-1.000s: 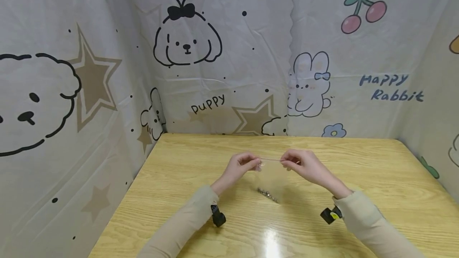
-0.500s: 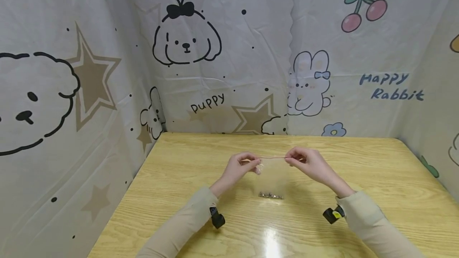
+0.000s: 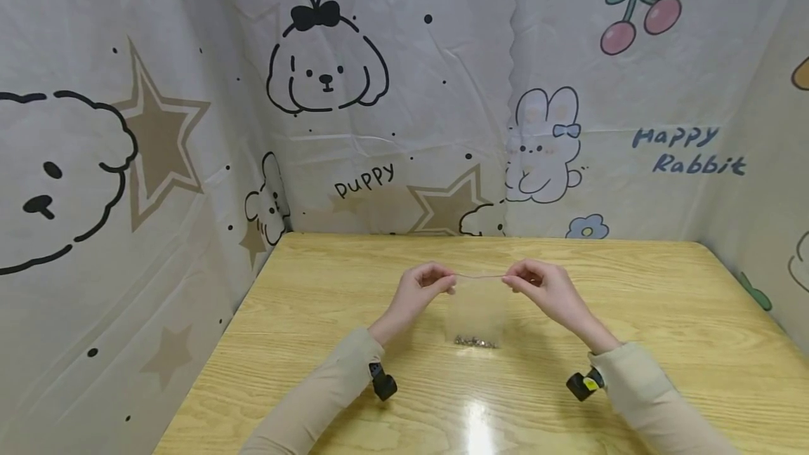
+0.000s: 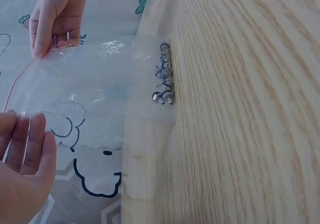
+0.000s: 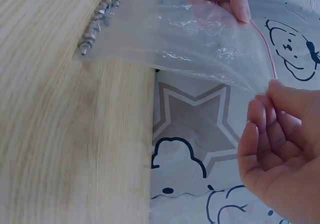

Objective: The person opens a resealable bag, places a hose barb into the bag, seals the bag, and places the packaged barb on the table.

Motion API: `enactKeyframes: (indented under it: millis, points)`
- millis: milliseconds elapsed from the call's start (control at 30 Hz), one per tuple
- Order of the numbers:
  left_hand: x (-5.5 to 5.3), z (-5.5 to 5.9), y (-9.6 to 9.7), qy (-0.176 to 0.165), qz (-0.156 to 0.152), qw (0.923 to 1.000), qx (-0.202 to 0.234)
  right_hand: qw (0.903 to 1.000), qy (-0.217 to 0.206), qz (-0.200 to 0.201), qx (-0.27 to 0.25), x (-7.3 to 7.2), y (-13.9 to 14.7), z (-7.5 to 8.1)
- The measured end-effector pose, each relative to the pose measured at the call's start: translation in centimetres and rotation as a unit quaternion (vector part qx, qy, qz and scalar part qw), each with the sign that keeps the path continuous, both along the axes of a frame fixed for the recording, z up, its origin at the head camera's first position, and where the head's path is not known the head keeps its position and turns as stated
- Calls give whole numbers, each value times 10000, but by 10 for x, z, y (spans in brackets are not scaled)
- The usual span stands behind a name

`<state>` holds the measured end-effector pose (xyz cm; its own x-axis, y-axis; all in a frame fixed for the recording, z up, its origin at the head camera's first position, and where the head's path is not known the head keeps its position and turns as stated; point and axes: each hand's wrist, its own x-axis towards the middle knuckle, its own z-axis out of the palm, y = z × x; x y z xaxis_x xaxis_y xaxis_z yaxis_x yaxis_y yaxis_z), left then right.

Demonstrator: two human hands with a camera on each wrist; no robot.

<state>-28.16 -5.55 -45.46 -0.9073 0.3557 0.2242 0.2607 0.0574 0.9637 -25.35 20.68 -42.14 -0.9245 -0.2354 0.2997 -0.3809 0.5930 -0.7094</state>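
A clear zip-lock bag [image 3: 478,307] with a thin red line along its top hangs between the two hands over the table. My left hand [image 3: 422,290] pinches its top left corner, and my right hand [image 3: 540,286] pinches the top right one. Small silvery metal pieces that look like screws [image 4: 164,77] lie in a row along the bottom of the bag. From the right wrist side, the red line [image 5: 266,47] runs from one hand's fingertips to the other's, and the bag looks closely flat there.
The wood-grain table [image 3: 303,399] stretches under both forearms. Behind it and at the sides hangs a pale cloth [image 3: 392,76] printed with cartoon animals. A black wrist camera [image 3: 383,383] is on the left sleeve, another camera [image 3: 583,385] on the right.
My right hand has shifted slightly right and the bag's top edge is stretched wider. The metal pieces went from a slanted line to a level row at the bottom.
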Motion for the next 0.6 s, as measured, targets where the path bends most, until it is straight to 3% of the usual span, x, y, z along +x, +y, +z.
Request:
enactKeyframes:
  millis: [300, 600]
  points:
    - [-1, 0, 6, -34, 131, 9999, 105, 9992, 338, 219, 56, -2, -2, -5]
    - [0, -2, 16, 140, 326, 9990, -257, 9987, 129, 422, -268, -3, -8, -7]
